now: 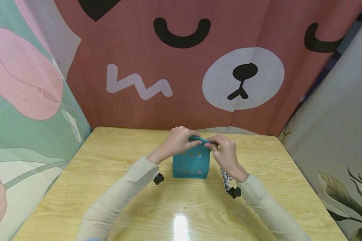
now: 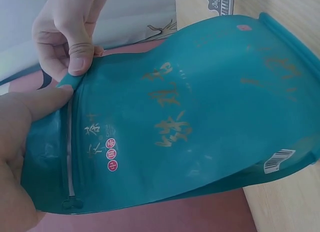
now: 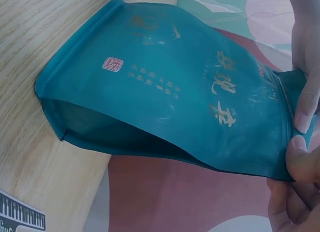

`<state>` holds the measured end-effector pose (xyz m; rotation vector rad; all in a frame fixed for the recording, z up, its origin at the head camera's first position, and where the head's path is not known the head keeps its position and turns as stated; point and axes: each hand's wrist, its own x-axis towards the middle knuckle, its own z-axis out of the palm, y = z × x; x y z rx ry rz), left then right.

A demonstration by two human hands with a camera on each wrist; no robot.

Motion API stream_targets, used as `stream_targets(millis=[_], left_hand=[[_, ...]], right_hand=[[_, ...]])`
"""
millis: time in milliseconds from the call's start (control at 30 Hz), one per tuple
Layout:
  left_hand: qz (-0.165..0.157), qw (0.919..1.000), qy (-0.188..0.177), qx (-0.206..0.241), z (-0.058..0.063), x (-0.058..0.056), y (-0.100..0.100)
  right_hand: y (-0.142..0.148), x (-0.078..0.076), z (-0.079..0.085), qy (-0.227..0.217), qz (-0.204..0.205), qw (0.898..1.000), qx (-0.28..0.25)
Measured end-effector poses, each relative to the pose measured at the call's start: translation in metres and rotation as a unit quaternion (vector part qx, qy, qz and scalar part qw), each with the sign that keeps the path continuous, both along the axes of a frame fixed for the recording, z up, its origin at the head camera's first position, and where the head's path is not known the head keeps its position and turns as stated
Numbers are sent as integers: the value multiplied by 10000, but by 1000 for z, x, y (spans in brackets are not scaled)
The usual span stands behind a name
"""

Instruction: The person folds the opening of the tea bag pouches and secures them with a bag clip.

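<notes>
A teal tea pouch (image 1: pixel 191 164) with gold characters stands upright on the table. Along its top runs a press seal (image 2: pixel 69 142). My left hand (image 1: pixel 181 140) pinches the pouch's top edge on the left side, thumb on the near face. On the right side, my right hand (image 1: pixel 226 150) pinches the same edge between thumb and fingers. In the right wrist view the thumbs of my left hand (image 3: pixel 307 87) and right hand (image 3: pixel 297 192) lie close together at the seal. The top strip looks bent over there. The pouch's contents are hidden.
A flat item (image 1: pixel 225 179) printed with dark and white stripes lies right of the pouch, partly under my right wrist. The wooden table (image 1: pixel 123 207) meets a brown bear-print curtain (image 1: pixel 132 110) at its far edge. Patterned curtains hang on both sides.
</notes>
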<state>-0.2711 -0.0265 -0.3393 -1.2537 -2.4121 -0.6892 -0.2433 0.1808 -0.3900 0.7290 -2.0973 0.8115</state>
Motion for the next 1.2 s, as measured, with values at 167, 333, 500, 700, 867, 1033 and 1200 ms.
stream_targets(millis=[167, 333, 500, 700, 867, 1033, 1200], left_hand=[[64, 10000, 12, -22, -1, 0, -2], [114, 9999, -79, -92, -2, 1, -1], [119, 9999, -60, -45, -3, 2, -2], [76, 10000, 23, -30, -1, 1, -1], [29, 9999, -61, -82, 0, 0, -2], [3, 9999, -35, -95, 1, 0, -2], [9, 9999, -45, -136, 1, 1, -3]], right_hand=[[-1, 1, 0, -50, 19, 10000, 74], [-1, 7, 2, -135, 28, 9997, 199], [-2, 12, 2, -244, 17, 9992, 327], [-3, 14, 5, -245, -12, 9991, 346], [-1, 16, 5, -349, -15, 9985, 423], [0, 18, 8, -436, 6, 9982, 415], [1, 18, 8, -506, 29, 9977, 453]])
